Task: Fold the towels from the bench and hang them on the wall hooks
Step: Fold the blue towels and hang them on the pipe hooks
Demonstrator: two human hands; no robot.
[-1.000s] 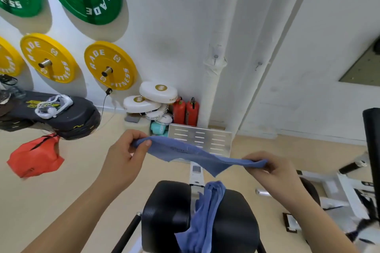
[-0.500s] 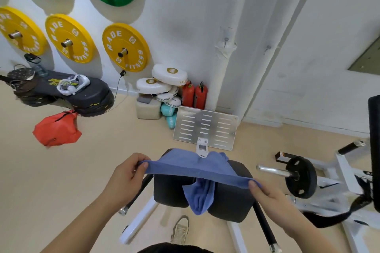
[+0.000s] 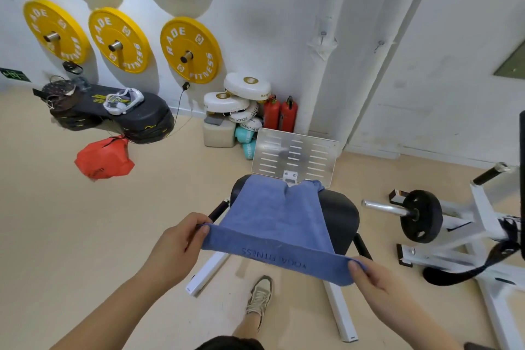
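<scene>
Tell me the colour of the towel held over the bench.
Blue towel, with tone-on-tone lettering along its near edge; seen in the head view.

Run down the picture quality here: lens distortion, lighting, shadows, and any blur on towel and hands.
Head view: the wide-angle lens bows the white pipe; lighting is even and soft, with faint shadows behind the yellow plates; no strong glare; the blue towel is sharp enough to read its lettering; the left hand and right hand, pinching its corners, show little blur; the red bag looks slightly soft.
</scene>
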